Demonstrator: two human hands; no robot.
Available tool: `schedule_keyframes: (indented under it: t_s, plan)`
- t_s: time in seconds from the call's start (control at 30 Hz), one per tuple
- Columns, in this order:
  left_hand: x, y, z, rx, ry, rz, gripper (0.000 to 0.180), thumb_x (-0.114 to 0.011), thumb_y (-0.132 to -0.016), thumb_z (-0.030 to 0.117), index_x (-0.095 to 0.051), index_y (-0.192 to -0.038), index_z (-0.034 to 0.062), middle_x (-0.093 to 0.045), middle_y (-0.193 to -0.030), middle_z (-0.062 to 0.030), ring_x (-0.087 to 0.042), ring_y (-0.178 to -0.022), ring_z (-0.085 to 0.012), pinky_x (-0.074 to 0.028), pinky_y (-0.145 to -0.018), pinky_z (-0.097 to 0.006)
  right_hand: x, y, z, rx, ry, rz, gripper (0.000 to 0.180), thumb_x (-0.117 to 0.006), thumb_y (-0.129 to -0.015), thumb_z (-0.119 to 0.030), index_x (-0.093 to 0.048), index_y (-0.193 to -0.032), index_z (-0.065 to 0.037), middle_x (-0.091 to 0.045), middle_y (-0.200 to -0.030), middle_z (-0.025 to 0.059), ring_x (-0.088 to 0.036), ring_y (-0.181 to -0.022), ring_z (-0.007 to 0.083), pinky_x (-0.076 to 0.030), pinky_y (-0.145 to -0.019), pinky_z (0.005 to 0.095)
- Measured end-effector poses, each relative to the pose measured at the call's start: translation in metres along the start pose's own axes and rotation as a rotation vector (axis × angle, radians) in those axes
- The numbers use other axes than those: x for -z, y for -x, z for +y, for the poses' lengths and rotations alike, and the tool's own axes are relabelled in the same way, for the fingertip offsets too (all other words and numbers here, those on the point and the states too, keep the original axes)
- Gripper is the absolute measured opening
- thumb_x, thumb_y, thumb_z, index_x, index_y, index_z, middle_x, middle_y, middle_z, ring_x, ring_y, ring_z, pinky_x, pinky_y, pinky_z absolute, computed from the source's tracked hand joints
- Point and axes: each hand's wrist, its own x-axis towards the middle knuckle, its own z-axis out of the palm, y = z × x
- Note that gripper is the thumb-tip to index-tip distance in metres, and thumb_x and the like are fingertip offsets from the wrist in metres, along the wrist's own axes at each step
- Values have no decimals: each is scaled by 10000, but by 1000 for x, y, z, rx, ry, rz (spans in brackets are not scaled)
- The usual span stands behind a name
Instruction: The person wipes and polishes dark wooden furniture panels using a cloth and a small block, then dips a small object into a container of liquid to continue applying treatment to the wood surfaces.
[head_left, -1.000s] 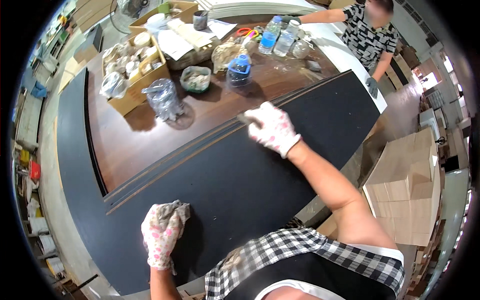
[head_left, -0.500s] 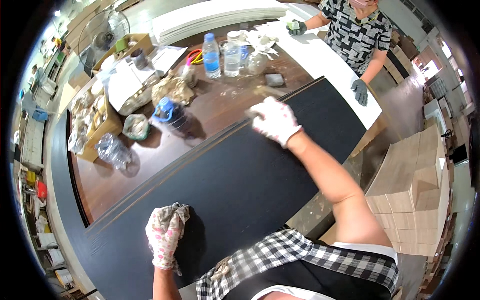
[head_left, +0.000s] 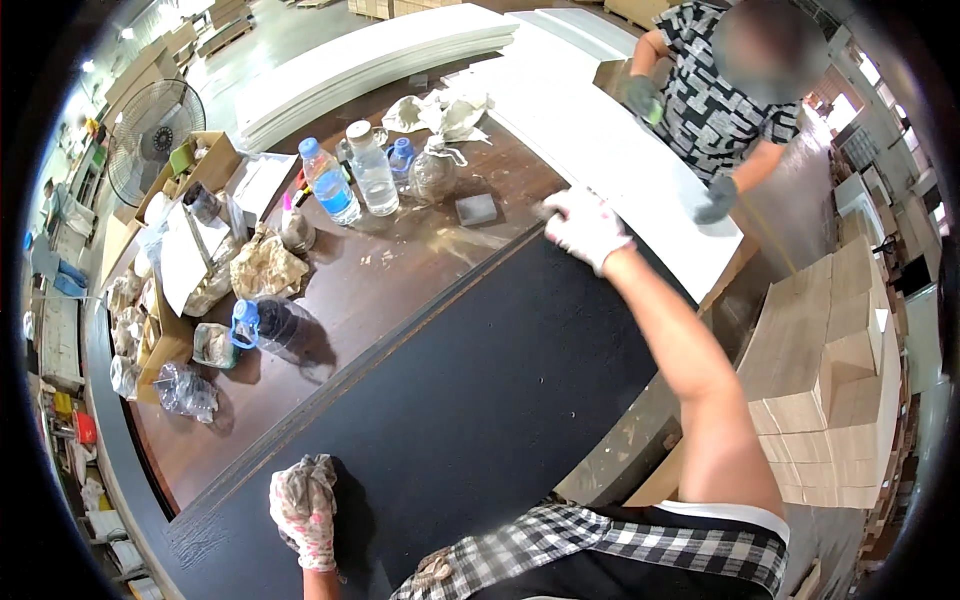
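Observation:
A long black panel (head_left: pixel 470 390) lies slantwise before me, with a narrow brownish line along its far edge. My left hand (head_left: pixel 305 525), in a white glove with pink dots, is closed around a crumpled grey rag (head_left: pixel 312 474) over the panel's near left part. My right hand (head_left: pixel 590 235), gloved alike, is at the panel's far right corner, its fingers bent together. Something small and brownish shows at those fingertips, too blurred to name. A grey translucent block (head_left: pixel 477 210) lies on the brown tabletop left of that hand.
Bottles (head_left: pixel 372 180), a blue-handled jug (head_left: pixel 275 328), plastic bags and cardboard boxes (head_left: pixel 172 345) crowd the brown table (head_left: pixel 350 260). Across a white panel (head_left: pixel 610 150), a co-worker in grey gloves (head_left: pixel 716 200) stands. Stacked cartons (head_left: pixel 820 370) are at the right, a fan (head_left: pixel 155 140) far left.
My right hand has moved along the panel's far edge toward its right end. My left hand still holds the rag. The view has shifted, and the co-worker leans over the white panel.

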Motion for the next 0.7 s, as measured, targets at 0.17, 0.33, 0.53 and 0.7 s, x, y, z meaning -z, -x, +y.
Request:
schedule_keyframes:
  t_s: [0.17,0.33,0.53,0.7]
  plan:
    - [-4,-2,-4,36,43,3,90,-618,-882,99,-639,-928,24,-612,-872,-74,-602,-813,-204,-480,-776,-317,10,-36,114,-369,-15,36,334,-663,-810,-295,-686,-1096,-125,-679,-1071,150,-629,-1033,306,-489,-904,420]
    - [-5,-2,9,82,4,69,96,-648,-855,164,-663,-882,73,-638,-856,-82,-607,-791,-257,-477,-762,-355,12,-7,42,-267,-59,52,370,-688,-804,-324,-674,-1120,-132,-661,-1095,152,-616,-1052,310,-476,-919,411]
    - [-2,-3,1,1,-16,6,115,-608,-890,95,-650,-950,6,-628,-901,-98,-619,-817,-212,-491,-788,-318,-2,44,-128,299,-204,63,254,-609,-758,-290,-703,-904,-106,-650,-907,138,-642,-874,299,-539,-756,403]
    - [-4,-3,3,65,0,28,150,-646,-834,160,-670,-950,67,-645,-918,-94,-622,-849,-273,-483,-805,-355,-29,74,-293,677,-569,-187,243,-599,-778,-271,-669,-953,-118,-585,-854,139,-615,-835,317,-524,-722,432]
